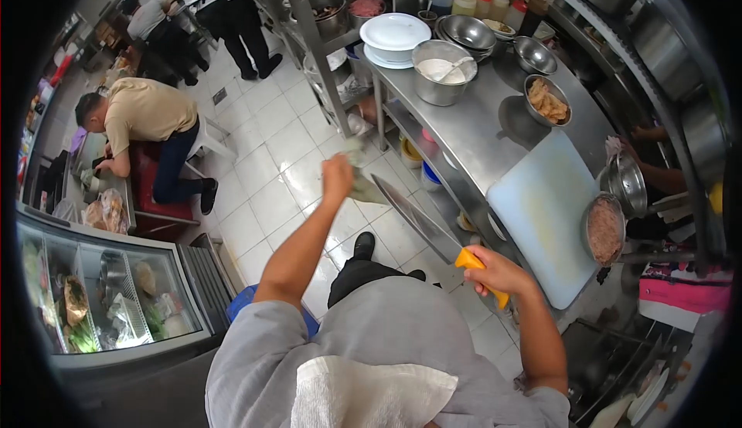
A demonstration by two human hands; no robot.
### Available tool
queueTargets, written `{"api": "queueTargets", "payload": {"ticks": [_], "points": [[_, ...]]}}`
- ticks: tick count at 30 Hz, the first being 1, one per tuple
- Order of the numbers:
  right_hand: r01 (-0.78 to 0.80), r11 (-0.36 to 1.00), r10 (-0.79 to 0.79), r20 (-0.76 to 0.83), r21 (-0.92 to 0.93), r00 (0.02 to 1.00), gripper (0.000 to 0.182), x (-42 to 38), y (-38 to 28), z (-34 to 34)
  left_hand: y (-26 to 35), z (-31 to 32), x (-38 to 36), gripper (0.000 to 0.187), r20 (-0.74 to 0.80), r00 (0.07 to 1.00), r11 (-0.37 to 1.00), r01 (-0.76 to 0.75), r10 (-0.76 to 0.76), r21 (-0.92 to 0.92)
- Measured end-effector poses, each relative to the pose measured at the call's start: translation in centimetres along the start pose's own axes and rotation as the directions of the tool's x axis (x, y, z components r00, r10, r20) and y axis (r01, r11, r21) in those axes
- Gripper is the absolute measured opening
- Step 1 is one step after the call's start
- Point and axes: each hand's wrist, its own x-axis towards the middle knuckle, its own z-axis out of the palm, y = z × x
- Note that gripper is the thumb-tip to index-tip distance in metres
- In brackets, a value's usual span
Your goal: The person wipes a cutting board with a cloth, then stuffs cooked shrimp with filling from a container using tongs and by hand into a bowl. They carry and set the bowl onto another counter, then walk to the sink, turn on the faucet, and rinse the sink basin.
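My right hand (501,270) is closed around the yellow handle of a large kitchen knife (410,213), its broad blade pointing forward and left over the floor. A greyish-green cloth (363,187) hangs from my left hand (337,178), which is closed on it, slightly blurred, near the blade's tip. To the right of the knife, a white cutting board (541,212) lies on the steel table (471,130). Beside the board are a bowl of minced meat (604,231) and a steel bowl (624,185).
White plates (396,34), a pot of white mixture (444,73) and a bowl of brownish food (547,102) stand on the table. Sauce bottles (464,3) line the back. A person (147,111) sits at left, behind a glass-topped fridge (116,289); other people stand farther off.
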Motion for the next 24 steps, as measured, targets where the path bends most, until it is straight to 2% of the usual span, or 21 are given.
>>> {"api": "queueTargets", "payload": {"ticks": [1,2,3,4,5,7,9,10,12,14,15,17,18,20,21,23,24], "points": [[0.026,0.990,-0.041,-0.106,-0.137,0.994,0.035,-0.6,0.3,-0.2,-0.4,-1.0,-0.4,0.028,-0.109,0.993,0.998,-0.045,0.039,-0.054],[0.026,0.992,-0.043,-0.133,-0.127,0.990,0.035,-0.9,0.6,-0.5,0.4,-1.8,-0.9,0.029,-0.215,0.973,0.989,-0.106,0.081,-0.104],[0.136,0.876,-0.273,-0.243,-0.463,0.931,0.037,-1.0,1.1,-0.4,2.3,-2.3,-1.6,0.029,-0.200,0.974,0.985,-0.131,0.107,-0.111],[0.152,0.640,-0.502,-0.259,-0.753,0.825,0.040,-1.0,1.5,-0.2,4.6,-3.0,-2.7,0.032,-0.230,0.944,0.965,-0.255,0.236,-0.058],[0.139,0.652,-0.498,-0.283,-0.745,0.819,0.040,-0.6,1.5,0.1,7.0,-3.8,-4.0,0.036,-0.255,0.898,0.928,-0.372,0.360,-0.001],[-0.012,0.555,-0.499,-0.344,-0.832,0.795,0.035,0.8,0.2,0.9,12.7,-3.7,-7.2,0.044,-0.123,0.864,0.861,-0.500,0.488,-0.091],[0.034,0.532,-0.570,-0.328,-0.846,0.754,0.034,1.3,-0.8,2.1,16.8,-2.5,-9.4,0.040,-0.064,0.750,0.728,-0.656,0.658,-0.199],[0.084,0.502,-0.632,-0.299,-0.861,0.714,0.033,1.2,-1.2,2.5,17.1,-2.2,-9.1,0.040,-0.067,0.742,0.720,-0.664,0.666,-0.200],[0.059,0.503,-0.627,-0.316,-0.862,0.712,0.032,-0.4,-1.3,2.6,17.1,-0.8,-8.3,0.036,-0.112,0.751,0.736,-0.660,0.650,-0.150],[0.036,0.609,-0.547,-0.387,-0.793,0.743,0.029,-3.0,0.3,2.2,15.3,0.0,-5.6,0.030,-0.114,0.777,0.776,-0.628,0.619,-0.057],[0.031,0.611,-0.546,-0.392,-0.791,0.741,0.029,-4.5,1.6,2.1,14.3,0.3,-4.2,0.029,-0.106,0.799,0.799,-0.599,0.592,-0.055],[0.005,0.734,-0.481,-0.515,-0.679,0.709,0.033,-7.5,4.5,1.8,12.8,0.4,-1.7,0.030,-0.064,0.829,0.823,-0.560,0.556,-0.098],[0.003,0.734,-0.485,-0.520,-0.679,0.703,0.033,-8.9,5.6,1.5,13.0,0.4,-0.6,0.030,-0.061,0.840,0.831,-0.543,0.539,-0.124],[0.047,0.812,-0.519,-0.684,-0.582,0.512,0.039,-11.5,7.8,0.7,16.1,-1.1,1.5,0.030,-0.080,0.813,0.801,-0.583,0.577,-0.136],[0.042,0.819,-0.511,-0.694,-0.572,0.507,0.039,-12.2,8.6,-0.1,18.1,-2.1,2.4,0.030,-0.095,0.787,0.773,-0.617,0.610,-0.147],[-0.092,0.869,-0.421,-0.825,-0.486,0.378,0.043,-13.4,10.1,-1.7,22.3,-2.9,4.1,0.032,-0.091,0.788,0.779,-0.616,0.609,-0.118],[-0.124,0.875,-0.410,-0.851,-0.469,0.327,0.043,-13.2,11.0,-2.8,24.4,-2.8,5.2,0.032,-0.145,0.739,0.729,-0.673,0.658,-0.124]]}}
